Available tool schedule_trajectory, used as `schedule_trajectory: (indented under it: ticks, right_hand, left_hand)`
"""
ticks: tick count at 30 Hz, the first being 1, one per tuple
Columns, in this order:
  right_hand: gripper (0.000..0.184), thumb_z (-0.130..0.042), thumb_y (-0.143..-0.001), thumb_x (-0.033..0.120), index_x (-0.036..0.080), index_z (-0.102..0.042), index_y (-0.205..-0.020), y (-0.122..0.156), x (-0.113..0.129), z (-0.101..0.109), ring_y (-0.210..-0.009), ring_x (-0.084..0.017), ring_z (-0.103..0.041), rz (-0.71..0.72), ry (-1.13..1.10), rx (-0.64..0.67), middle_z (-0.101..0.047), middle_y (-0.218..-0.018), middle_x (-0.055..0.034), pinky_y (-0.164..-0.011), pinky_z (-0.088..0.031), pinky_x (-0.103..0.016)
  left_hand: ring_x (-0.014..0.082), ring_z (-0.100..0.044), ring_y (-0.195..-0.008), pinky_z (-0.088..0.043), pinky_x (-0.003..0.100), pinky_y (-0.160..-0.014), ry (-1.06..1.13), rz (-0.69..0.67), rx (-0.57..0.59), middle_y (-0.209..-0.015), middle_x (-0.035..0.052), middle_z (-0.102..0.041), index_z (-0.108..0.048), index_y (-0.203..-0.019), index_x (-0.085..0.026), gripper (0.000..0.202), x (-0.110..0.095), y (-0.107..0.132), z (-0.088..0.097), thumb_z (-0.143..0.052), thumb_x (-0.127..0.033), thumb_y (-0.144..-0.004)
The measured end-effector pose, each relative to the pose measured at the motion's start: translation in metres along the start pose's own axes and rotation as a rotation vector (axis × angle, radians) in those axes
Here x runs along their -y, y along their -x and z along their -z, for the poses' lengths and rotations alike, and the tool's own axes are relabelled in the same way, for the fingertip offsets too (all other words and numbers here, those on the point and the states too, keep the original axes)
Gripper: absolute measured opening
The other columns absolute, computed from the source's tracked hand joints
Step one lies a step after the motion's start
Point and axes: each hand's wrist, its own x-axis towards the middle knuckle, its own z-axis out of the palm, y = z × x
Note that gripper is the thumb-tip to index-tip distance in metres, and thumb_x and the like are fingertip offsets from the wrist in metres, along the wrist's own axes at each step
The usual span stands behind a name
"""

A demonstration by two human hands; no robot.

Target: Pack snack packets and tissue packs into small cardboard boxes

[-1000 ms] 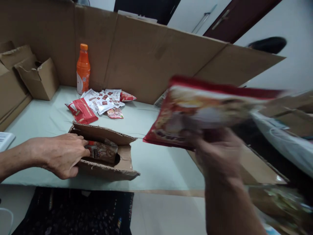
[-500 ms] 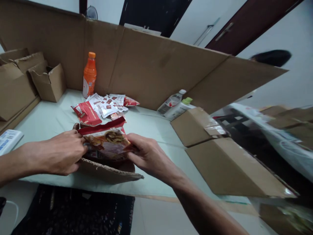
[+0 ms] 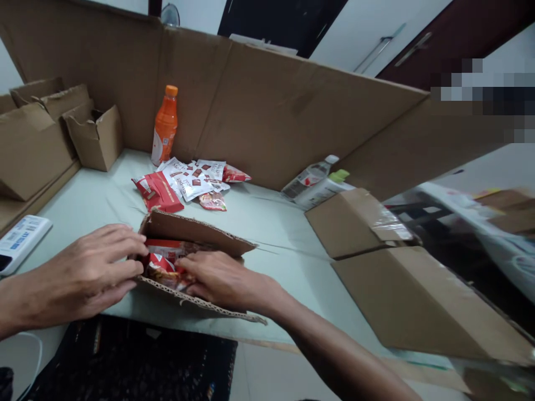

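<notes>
A small open cardboard box (image 3: 196,231) lies at the near edge of the pale green table (image 3: 267,223). Red snack packets (image 3: 161,262) sit inside it. My left hand (image 3: 87,273) rests at the box's left end, fingers stretched toward the packets and touching them. My right hand (image 3: 219,281) lies flat inside the box, fingers pressing down on the packets between the flaps. Behind the box, a loose pile of red and white snack packets (image 3: 188,181) lies on the table.
An orange drink bottle (image 3: 165,125) stands by the cardboard back wall (image 3: 267,111). Empty cartons (image 3: 94,136) sit at far left, a white device (image 3: 20,239) at the left edge. Clear bottles (image 3: 313,181) lie mid-right. Flattened cartons (image 3: 401,289) fill the right.
My right hand carried a large red packet from the right over to the box and pushed it down inside; the packet is now low between the flaps. My left hand stayed at the box.
</notes>
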Motion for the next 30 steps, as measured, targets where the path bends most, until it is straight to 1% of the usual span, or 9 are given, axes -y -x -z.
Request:
schedule_trajectory:
  ticks: [2,5,7,11,13,16,20,26,30]
  right_hand:
    - [0.019,-0.059,-0.100,0.022,0.020,-0.068,-0.116,0.023,-0.002,0.008,-0.094,-0.023,-0.073,0.009,-0.060,-0.274,-0.078,-0.107,-0.0084,-0.078,-0.055,-0.034]
    - [0.023,-0.058,-0.101,0.023,0.024,-0.068,-0.122,0.054,-0.009,0.021,-0.108,-0.025,-0.070,-0.090,-0.023,-0.707,-0.075,-0.120,-0.0100,-0.092,-0.056,-0.041]
    - [0.032,-0.065,-0.097,0.031,0.024,-0.067,-0.128,0.060,-0.019,0.024,-0.119,-0.031,-0.067,-0.192,0.022,-0.810,-0.071,-0.132,-0.0127,-0.100,-0.054,-0.048]
    - [0.026,-0.059,-0.094,0.034,0.021,-0.076,-0.109,0.041,-0.052,0.013,-0.089,-0.026,-0.073,-0.409,-0.192,-0.659,-0.080,-0.103,-0.0088,-0.082,-0.057,-0.040]
    - [0.026,-0.054,-0.092,0.032,0.020,-0.077,-0.091,0.029,-0.065,0.008,-0.075,-0.022,-0.071,-0.475,-0.313,-0.618,-0.079,-0.084,-0.0053,-0.072,-0.055,-0.033]
    - [0.026,-0.054,-0.090,0.033,0.020,-0.076,-0.083,0.024,-0.068,0.007,-0.072,-0.020,-0.069,-0.462,-0.382,-0.662,-0.078,-0.080,-0.0042,-0.068,-0.052,-0.029]
    - [0.025,-0.056,-0.095,0.035,0.022,-0.077,-0.086,0.042,-0.047,0.008,-0.074,-0.020,-0.070,-0.353,-0.369,-0.656,-0.079,-0.084,-0.0043,-0.071,-0.054,-0.030]
    - [0.028,-0.055,-0.104,0.040,0.022,-0.074,-0.113,0.068,-0.019,-0.017,-0.106,-0.027,-0.071,-0.133,-0.193,-0.552,-0.077,-0.117,-0.0116,-0.091,-0.055,-0.043]
    - [0.041,-0.060,-0.100,0.047,0.020,-0.066,-0.131,0.074,-0.018,-0.044,-0.123,-0.034,-0.064,-0.083,-0.037,-0.579,-0.072,-0.131,-0.0158,-0.102,-0.049,-0.055]
  left_hand:
    - [0.0228,-0.062,-0.130,-0.055,0.039,-0.110,0.029,-0.021,-0.076,-0.142,0.0030,-0.063,-0.065,-0.119,-0.030,0.025,0.002,0.010,-0.001,-0.057,-0.020,-0.099]
    - [0.0262,-0.057,-0.138,-0.054,0.043,-0.113,0.084,0.087,-0.161,-0.156,0.0059,-0.050,-0.048,-0.146,-0.034,0.049,0.010,0.028,-0.016,-0.061,-0.026,-0.099]
    - [0.0288,-0.055,-0.139,-0.052,0.047,-0.115,0.141,0.162,-0.179,-0.156,0.0088,-0.051,-0.038,-0.155,-0.032,0.062,0.015,0.035,-0.033,-0.063,-0.030,-0.098]
    - [0.0275,-0.062,-0.132,-0.054,0.047,-0.113,0.233,0.164,-0.222,-0.141,0.0098,-0.066,-0.040,-0.154,-0.028,0.060,0.018,0.034,-0.065,-0.062,-0.028,-0.098]
    - [0.0261,-0.066,-0.126,-0.056,0.044,-0.110,0.233,0.101,-0.250,-0.129,0.0080,-0.072,-0.047,-0.149,-0.028,0.053,0.018,0.030,-0.071,-0.061,-0.023,-0.098]
    - [0.0237,-0.071,-0.116,-0.059,0.039,-0.103,0.178,0.091,-0.271,-0.122,0.0071,-0.075,-0.049,-0.145,-0.027,0.047,0.018,0.023,-0.070,-0.058,-0.021,-0.100]
    - [0.0229,-0.071,-0.109,-0.060,0.038,-0.099,0.071,0.156,-0.314,-0.124,0.0086,-0.070,-0.047,-0.146,-0.026,0.045,0.016,0.016,-0.069,-0.057,-0.022,-0.102]
    - [0.0303,-0.051,-0.138,-0.052,0.048,-0.112,0.083,0.187,-0.298,-0.152,0.0117,-0.045,-0.054,-0.139,-0.028,0.041,0.017,0.009,-0.082,-0.053,-0.015,-0.100]
    - [0.0296,-0.047,-0.142,-0.047,0.050,-0.117,0.153,0.121,-0.207,-0.145,0.0082,-0.056,-0.061,-0.131,-0.027,0.032,0.023,0.011,-0.087,-0.052,-0.017,-0.102]
